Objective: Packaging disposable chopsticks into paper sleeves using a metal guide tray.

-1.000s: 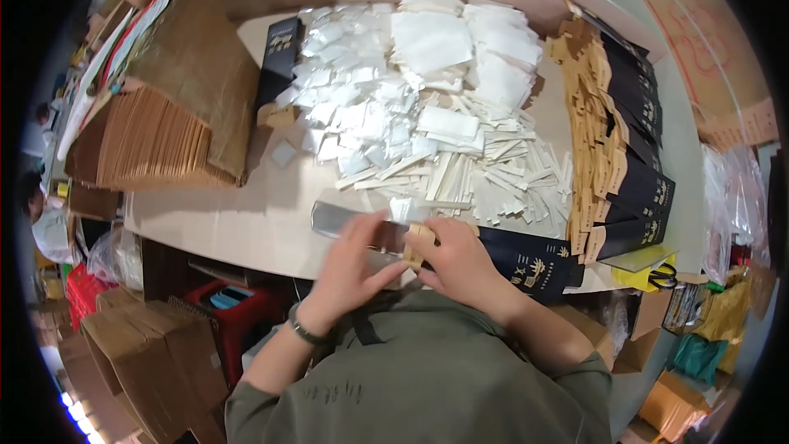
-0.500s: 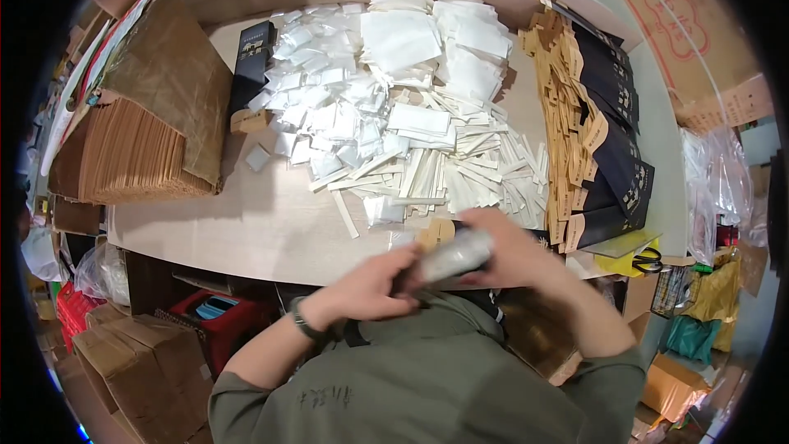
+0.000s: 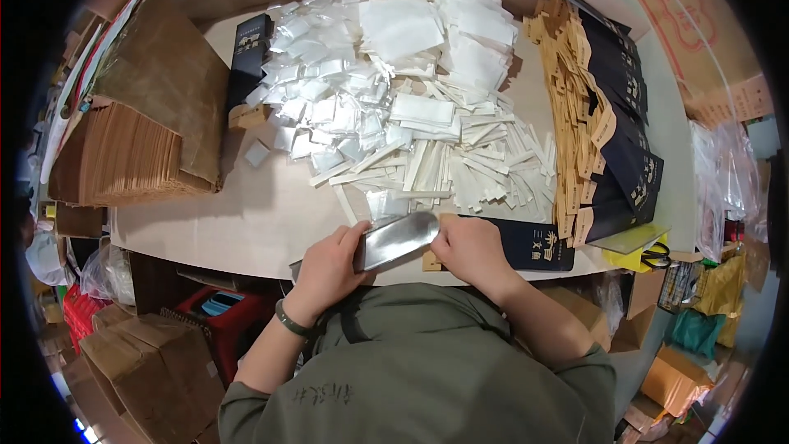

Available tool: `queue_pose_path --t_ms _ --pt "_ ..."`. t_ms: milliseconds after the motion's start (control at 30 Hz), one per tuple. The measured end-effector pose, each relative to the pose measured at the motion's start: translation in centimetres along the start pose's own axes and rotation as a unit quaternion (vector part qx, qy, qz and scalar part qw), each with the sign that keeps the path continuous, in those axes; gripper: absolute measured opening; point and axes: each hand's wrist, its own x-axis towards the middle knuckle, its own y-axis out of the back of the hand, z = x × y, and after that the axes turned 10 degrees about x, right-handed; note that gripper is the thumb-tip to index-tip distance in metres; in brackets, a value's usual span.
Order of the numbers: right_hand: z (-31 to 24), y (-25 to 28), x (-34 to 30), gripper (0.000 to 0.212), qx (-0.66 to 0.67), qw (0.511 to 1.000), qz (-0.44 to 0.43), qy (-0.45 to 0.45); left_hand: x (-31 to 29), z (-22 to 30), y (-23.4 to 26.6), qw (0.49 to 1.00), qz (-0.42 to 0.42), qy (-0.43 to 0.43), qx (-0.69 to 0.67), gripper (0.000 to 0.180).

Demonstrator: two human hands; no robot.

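My left hand is closed round the left end of a long, shiny silver metal object with a rounded tip, held tilted above the table's front edge. Its exact kind does not show. At the rounded tip sits my right hand, fingers curled and pressed together; what they pinch is hidden. Under and right of that hand lies a black sleeve with pale print. A small tan piece shows below the silver object. Just beyond my hands are a small clear packet and many white paper-wrapped sticks.
Clear packets and white folded packets heap the table. Black sleeves with tan ends line the right side, near scissors. A cardboard box of brown sheets stands left; a red container is below.
The silver object has moved left and up, away from my body. My left hand moved left with it, and my right hand shifted left and down. The black sleeve at right is more exposed.
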Motion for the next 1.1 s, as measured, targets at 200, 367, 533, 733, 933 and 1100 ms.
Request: queue_pose_path --t_ms 200,367,533,733,933,1100 --pt "-3.3 -2.9 0.4 0.019 0.027 0.996 -0.031 0.085 1.0 0.2 1.1 0.994 -0.062 -0.089 -0.023 0.068" --pt "-0.6 0.6 4.0 0.013 0.023 0.991 0.064 0.116 3.6 -8.8 2.9 0.957 0.280 0.053 0.062 0.050" --pt "2.3 2.0 6.7 0.015 -0.034 0.996 -0.030 0.080 5.7 -15.7 4.3 0.911 0.287 0.098 0.280 0.042" --pt "0.7 5.6 9.8 0.013 0.016 0.997 0.021 0.074 3.9 -15.6 4.2 0.957 0.172 0.234 0.010 0.030" --pt "3.0 6.1 16.5 0.015 -0.025 0.988 0.090 0.122 -2.9 -2.4 -1.6 0.959 0.125 0.148 -0.207 0.012" --pt "2.7 5.2 18.7 0.014 -0.201 0.972 0.035 0.121 -2.3 -0.2 -1.8 0.966 0.240 0.093 -0.028 0.034"
